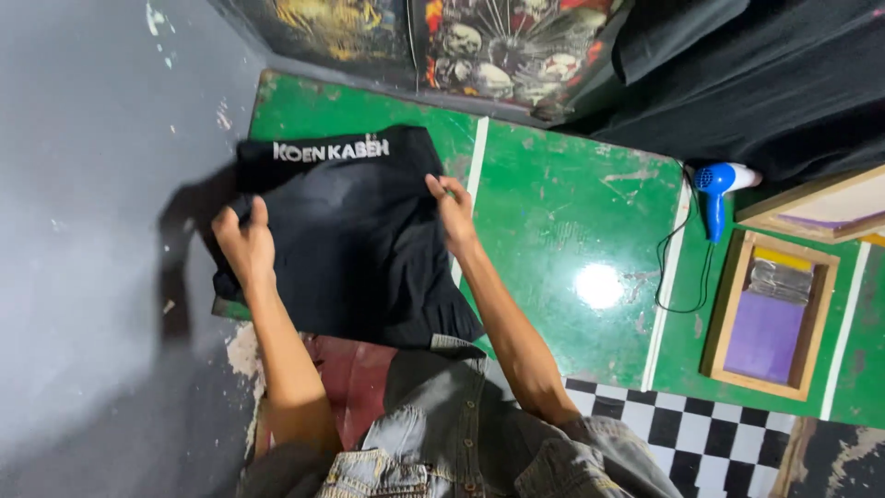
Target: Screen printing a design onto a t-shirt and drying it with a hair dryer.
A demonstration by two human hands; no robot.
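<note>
Fingers (247, 219) on folded black shirt (355, 249)

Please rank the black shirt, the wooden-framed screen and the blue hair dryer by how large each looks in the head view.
1. black shirt, held at its edges by the left hand and right hand; it lies nearer the camera, which adds to its look.
2. wooden-framed screen.
3. blue hair dryer, clearly smallest.
</note>
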